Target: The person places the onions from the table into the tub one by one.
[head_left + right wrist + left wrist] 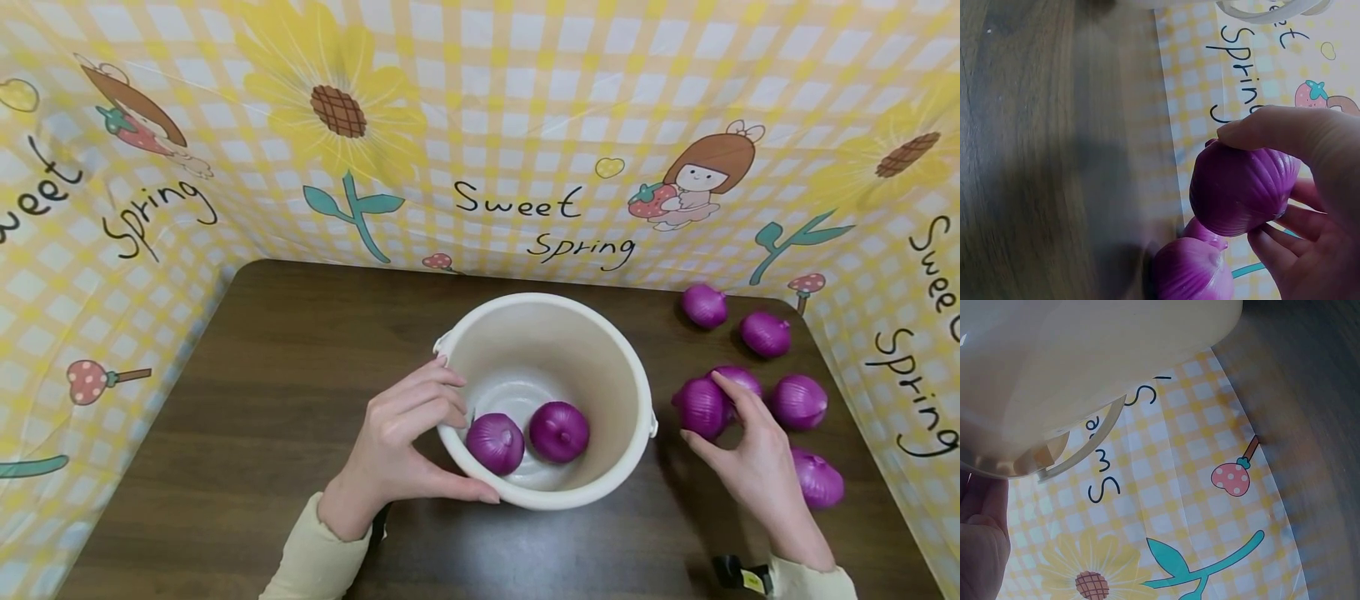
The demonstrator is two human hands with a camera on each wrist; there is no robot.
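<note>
A cream bucket (540, 500) with two red onions inside, one on the left (495, 444) and one on the right (559, 432), stands mid-table in the head view. My left hand (408, 433) grips its left side, fingers at the rim and thumb along the near edge. To the right of the bucket, my right hand (757, 458) holds a red onion (702, 407) between thumb and fingers. In the right wrist view that held onion (1241, 187) is in front of another onion (1191, 269). The left wrist view shows the bucket's outer wall (1097, 356) and its handle (1094, 444).
Several more red onions lie around my right hand, among them one at the back (704, 306), one at the right (799, 402) and one by the wrist (817, 479). A checked, printed cloth (510, 108) stands as a wall around the brown table (300, 350).
</note>
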